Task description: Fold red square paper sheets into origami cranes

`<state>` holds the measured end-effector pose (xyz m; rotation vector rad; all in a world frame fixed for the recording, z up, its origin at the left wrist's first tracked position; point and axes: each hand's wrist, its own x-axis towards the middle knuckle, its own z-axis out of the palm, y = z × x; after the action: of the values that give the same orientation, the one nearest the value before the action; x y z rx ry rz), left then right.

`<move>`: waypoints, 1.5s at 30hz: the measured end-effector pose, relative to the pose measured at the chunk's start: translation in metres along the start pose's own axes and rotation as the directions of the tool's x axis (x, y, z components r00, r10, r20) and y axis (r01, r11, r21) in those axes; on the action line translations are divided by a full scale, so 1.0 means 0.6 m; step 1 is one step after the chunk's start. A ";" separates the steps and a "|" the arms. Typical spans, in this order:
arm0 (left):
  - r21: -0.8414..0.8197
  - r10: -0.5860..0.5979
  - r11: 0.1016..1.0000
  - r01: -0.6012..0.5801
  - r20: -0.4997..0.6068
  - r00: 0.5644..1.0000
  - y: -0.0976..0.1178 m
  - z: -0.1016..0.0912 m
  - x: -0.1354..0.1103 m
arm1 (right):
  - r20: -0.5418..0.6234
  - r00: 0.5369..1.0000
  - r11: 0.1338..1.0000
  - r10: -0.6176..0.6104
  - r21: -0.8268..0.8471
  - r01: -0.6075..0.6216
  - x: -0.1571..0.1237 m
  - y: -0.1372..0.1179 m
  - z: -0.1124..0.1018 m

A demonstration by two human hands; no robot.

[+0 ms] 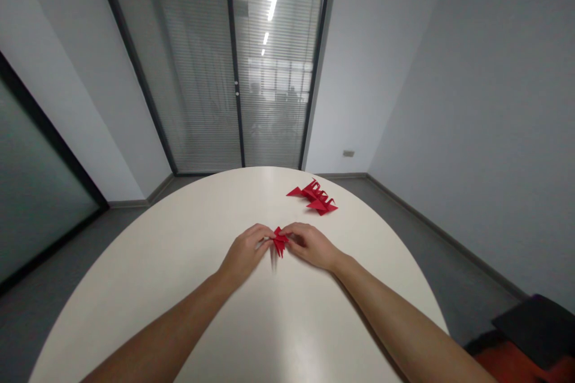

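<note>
Between my two hands, just above the white table, is a red origami crane (280, 243) of folded paper, with thin points hanging downward. My left hand (248, 246) pinches its left side between thumb and fingers. On the opposite side, my right hand (309, 244) is closed with thumb and fingertips on the paper's right edge. Fingertips cover part of the folds. Farther back and a little to the right, several more red origami cranes (318, 196) rest bunched in a slanting row, apart from my hands.
The round white table (188, 287) fills the foreground, its curved edge running around the far side. Behind it stand a glass partition (202, 102) with blinds and pale walls. A black and orange-red object (534, 335), partly cut off, is at the lower right.
</note>
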<state>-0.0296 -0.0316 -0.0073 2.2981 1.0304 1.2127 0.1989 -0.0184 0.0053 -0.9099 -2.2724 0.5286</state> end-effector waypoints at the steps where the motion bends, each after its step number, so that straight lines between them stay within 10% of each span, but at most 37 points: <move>1: 0.003 -0.009 1.000 0.009 0.003 1.000 0.001 0.000 0.000 | 0.001 1.000 1.000 -0.006 -0.010 0.006 0.000 0.000 0.000; 45: 0.068 -0.156 0.985 0.158 -0.034 0.987 0.010 -0.001 0.000 | -0.071 0.995 0.998 0.065 -0.003 -0.065 0.002 -0.005 0.004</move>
<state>-0.0275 -0.0357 -0.0032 2.2090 1.2581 1.1667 0.1953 -0.0200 0.0055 -0.9929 -2.1873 0.5107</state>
